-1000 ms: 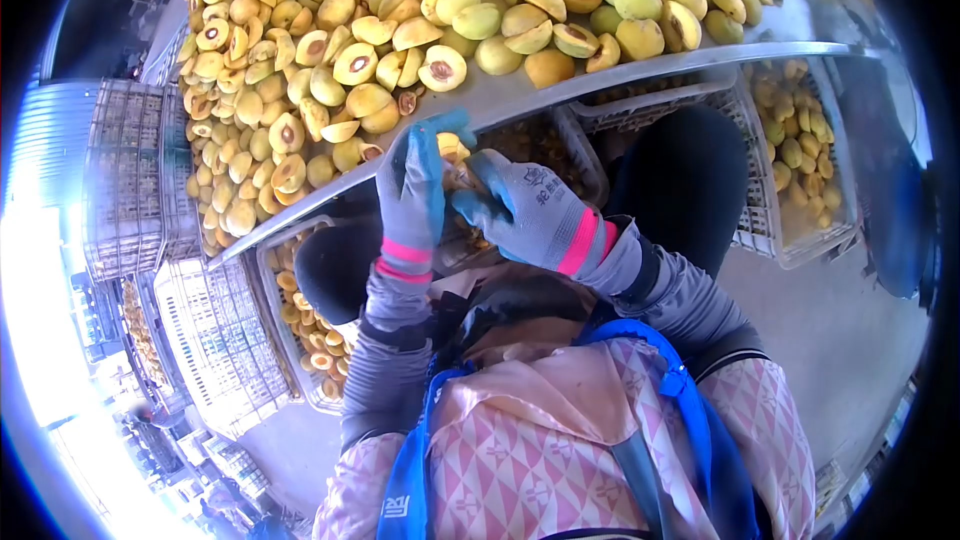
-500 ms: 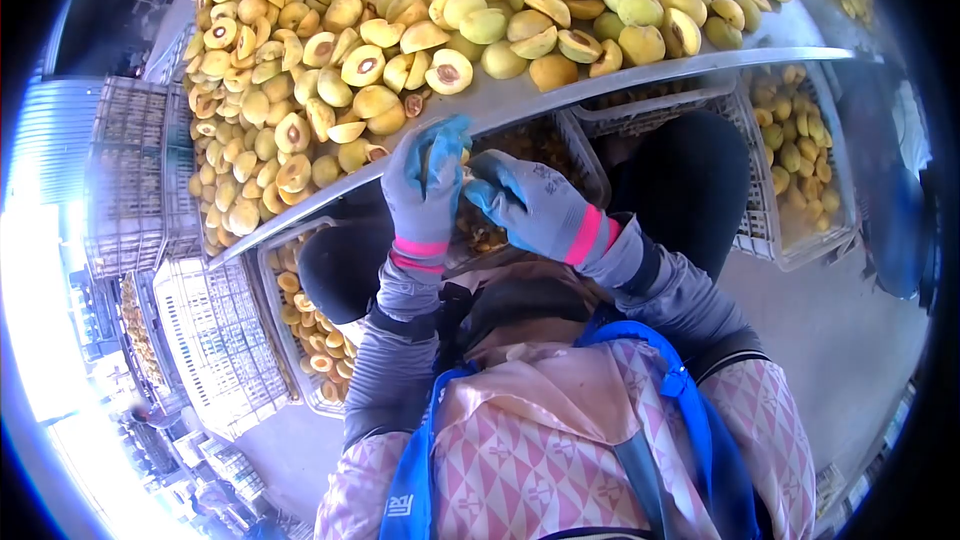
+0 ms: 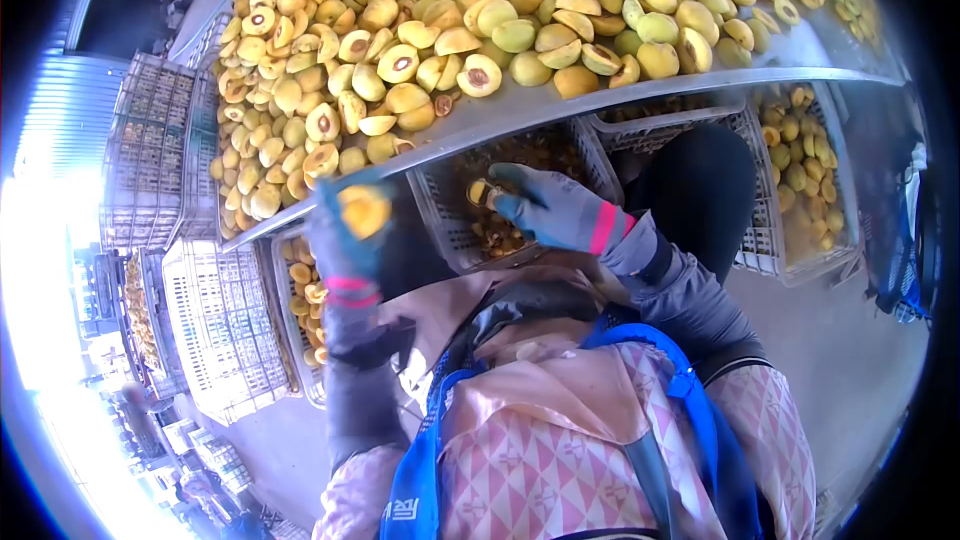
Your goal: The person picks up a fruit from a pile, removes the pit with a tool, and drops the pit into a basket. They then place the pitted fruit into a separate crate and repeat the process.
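My left hand (image 3: 342, 245), in a grey and blue glove, is blurred by motion. A yellow apricot half (image 3: 364, 211) is held in its fingers, near the table's front edge. My right hand (image 3: 548, 206), gloved the same way, is closed above a crate (image 3: 452, 237) between my knees. Between its thumb and fingers is a small dark and yellowish thing (image 3: 482, 193) whose kind I cannot make out. Dark brown and yellow bits lie in that crate. A thick heap of apricot halves (image 3: 400, 63), several with pits showing, covers the metal table (image 3: 470, 130) in front of me.
A crate of apricot halves (image 3: 303, 285) stands by my left leg. To the right is another crate with fruit (image 3: 805, 175). White crates (image 3: 220, 330) and stacked crates (image 3: 150, 155) stand at the left. The table's metal rim crosses above my knees.
My hands were together at the table edge. Now the left has moved left and down with an apricot half, while the right is slightly lower over the crate. The view has shifted slightly.
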### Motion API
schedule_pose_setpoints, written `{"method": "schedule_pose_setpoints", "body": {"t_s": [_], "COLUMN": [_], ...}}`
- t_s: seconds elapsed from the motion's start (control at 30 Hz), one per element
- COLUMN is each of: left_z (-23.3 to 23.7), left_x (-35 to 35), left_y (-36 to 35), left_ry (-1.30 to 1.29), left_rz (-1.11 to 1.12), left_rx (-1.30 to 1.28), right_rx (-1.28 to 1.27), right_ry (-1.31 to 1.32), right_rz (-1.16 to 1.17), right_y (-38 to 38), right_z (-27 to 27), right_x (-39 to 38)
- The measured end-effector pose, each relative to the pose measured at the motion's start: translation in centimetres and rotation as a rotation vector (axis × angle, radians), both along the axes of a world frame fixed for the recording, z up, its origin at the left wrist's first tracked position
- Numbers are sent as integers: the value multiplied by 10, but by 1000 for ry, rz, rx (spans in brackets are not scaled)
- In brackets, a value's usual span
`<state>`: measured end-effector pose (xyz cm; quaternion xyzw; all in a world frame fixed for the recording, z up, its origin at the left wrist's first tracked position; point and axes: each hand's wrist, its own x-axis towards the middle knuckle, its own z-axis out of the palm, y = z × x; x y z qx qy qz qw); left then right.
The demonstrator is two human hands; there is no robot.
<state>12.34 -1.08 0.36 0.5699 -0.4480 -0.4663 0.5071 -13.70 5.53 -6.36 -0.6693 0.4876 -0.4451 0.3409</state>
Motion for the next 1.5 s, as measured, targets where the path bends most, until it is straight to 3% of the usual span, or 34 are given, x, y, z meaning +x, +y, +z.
{"method": "schedule_pose_setpoints", "body": {"t_s": [0.03,0.1,0.17,0.2,0.27,0.33,0.4,0.5,0.63,0.9,1.0,1.03,1.1,1.17,1.23,1.27,1.3,1.37,1.4,1.43,1.5], "left_z": [26,15,35,39,49,50,39,12,-13,-23,-23,-17,2,26,38,35,12,-17,-15,-7,7], "left_x": [20,104,155,150,129,56,-16,-105,-153,-140,-137,-136,-131,-131,-140,-138,-134,-132,-138,-140,-140], "left_y": [10,10,11,8,0,-21,-50,-95,-120,-108,-108,-104,-87,-65,-35,-28,-32,-23,-20,-15,-9], "left_ry": [-29,-841,-626,-627,-1637,-1352,-1002,-1138,-1610,-1497,-965,-962,-382,-364,-136,-14,106,-501,-185,-183,-522], "left_rz": [12,71,112,110,-198,-129,-376,-625,-674,-636,-625,-629,-705,-749,-657,-595,-530,-384,-425,-420,-266], "left_rx": [-9,-627,56,53,-519,-497,-506,-820,-626,-532,-501,-504,-207,-121,-143,-141,-175,-672,-462,-456,-610], "right_rx": [0,146,199,225,247,42,28,-58,-76,35,23,-27,-99,-174,201,171,170,389,234,242,117], "right_ry": [1,414,538,503,470,361,282,142,15,-247,-252,-198,-174,-151,-563,-728,-727,-839,-652,-649,-347], "right_rz": [-8,31,58,63,76,-85,-131,-209,-265,-297,-320,-357,-403,-437,-201,-153,-145,-86,-169,-165,-224], "right_y": [3,9,7,8,7,7,7,5,5,-4,-11,-12,-19,-21,-16,-19,-16,-11,-13,-11,-6], "right_z": [3,12,19,21,22,21,31,35,27,23,32,36,38,45,60,43,46,54,45,48,60], "right_x": [-2,-6,-6,-5,-4,-6,-11,-17,-23,-27,-32,-35,-39,-36,-25,-14,-9,-1,4,2,-3]}}
